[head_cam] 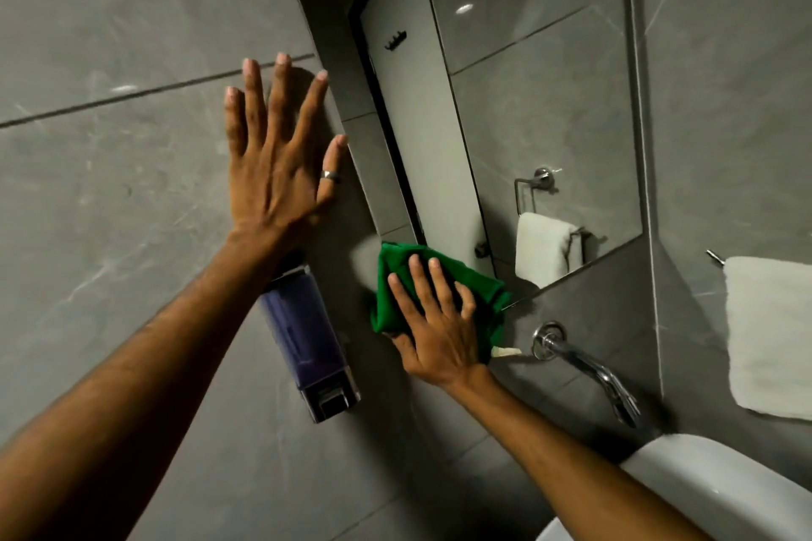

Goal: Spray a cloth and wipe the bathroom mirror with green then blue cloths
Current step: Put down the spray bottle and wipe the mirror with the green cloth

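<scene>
A bunched green cloth (pixel 397 277) lies pressed against the lower left corner of the wall mirror (pixel 536 101). My right hand (pixel 435 329) is spread flat on top of it, palm holding the cloth to the glass and the tile just below. My left hand (pixel 274 163) rests flat on the grey wall tile to the left of the mirror, fingers spread, a ring on the thumb, holding nothing. No blue cloth or spray bottle is in view.
A wall soap dispenser (pixel 307 338) with purple liquid hangs under my left wrist. A chrome tap (pixel 584 365) sticks out below the mirror over a white basin (pixel 712 492). A white towel (pixel 769 334) hangs on the right wall.
</scene>
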